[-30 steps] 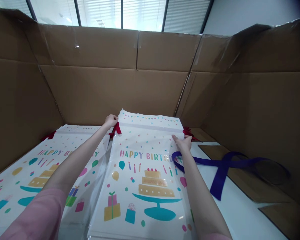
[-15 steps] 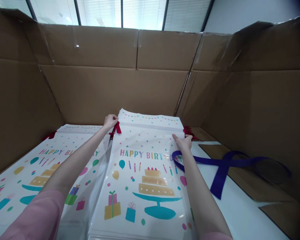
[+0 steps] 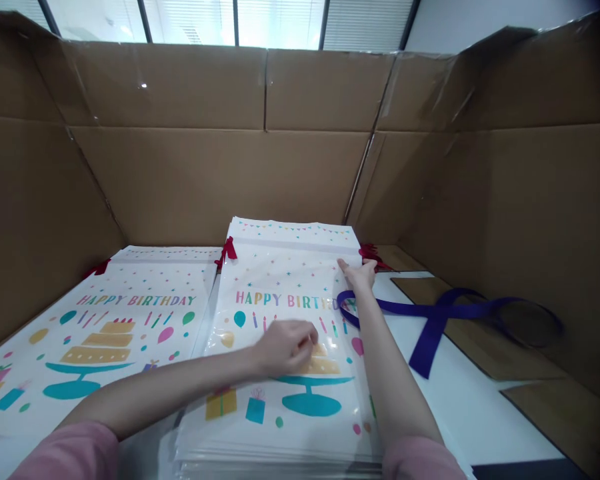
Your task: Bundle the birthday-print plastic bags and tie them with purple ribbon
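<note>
A stack of white plastic drawstring bags, printed HAPPY BIRTHDAY with a tiered cake and balloons, lies before me. My left hand is over the printed cake, its fingers curled in and slightly blurred, with nothing visible in them. At the stack's upper right edge rests my right hand, thumb spread on the top bag and fingers reaching past the side beside red ribbon ties. Another red ribbon sticks out at the upper left corner. A purple ribbon loop passes by my right forearm.
A second pile of the same bags lies to the left. Tall cardboard walls surround the white table surface. Flat brown cardboard pieces lie on the right, partly under the purple ribbon.
My left hand has let go of the stack's upper left corner and moved down and right over the printed cake. My right hand keeps its place at the right edge.
</note>
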`<control>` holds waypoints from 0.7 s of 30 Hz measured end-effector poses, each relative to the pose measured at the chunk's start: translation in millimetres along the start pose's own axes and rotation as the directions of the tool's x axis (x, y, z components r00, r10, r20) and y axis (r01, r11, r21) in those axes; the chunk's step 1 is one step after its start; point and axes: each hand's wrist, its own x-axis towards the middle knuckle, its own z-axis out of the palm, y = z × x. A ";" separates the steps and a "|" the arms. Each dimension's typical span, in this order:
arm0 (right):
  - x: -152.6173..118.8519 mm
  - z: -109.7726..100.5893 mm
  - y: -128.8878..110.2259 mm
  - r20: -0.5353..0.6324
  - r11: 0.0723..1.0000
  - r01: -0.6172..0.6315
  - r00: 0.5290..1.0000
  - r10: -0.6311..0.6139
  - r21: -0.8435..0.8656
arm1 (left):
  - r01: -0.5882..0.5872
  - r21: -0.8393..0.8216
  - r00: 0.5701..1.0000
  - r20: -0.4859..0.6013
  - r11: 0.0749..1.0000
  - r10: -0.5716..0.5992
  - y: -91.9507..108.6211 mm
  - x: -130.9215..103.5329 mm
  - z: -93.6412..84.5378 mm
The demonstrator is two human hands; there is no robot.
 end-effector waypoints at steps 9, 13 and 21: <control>-5.4 -0.4 -4.6 0.000 1.000 0.007 1.000 -0.007 0.027 | 0.274 -0.574 0.894 -0.143 0.771 -0.424 25.9 67.8 57.6; -5.9 -4.3 -5.2 0.018 1.000 0.014 1.000 -0.014 0.021 | 0.217 -0.594 0.879 -0.226 0.775 -0.420 20.8 93.0 76.9; -4.3 -17.2 -15.7 0.114 0.995 0.033 0.993 -0.022 -0.089 | 0.265 -0.568 0.883 -0.182 0.779 -0.433 4.3 85.4 97.7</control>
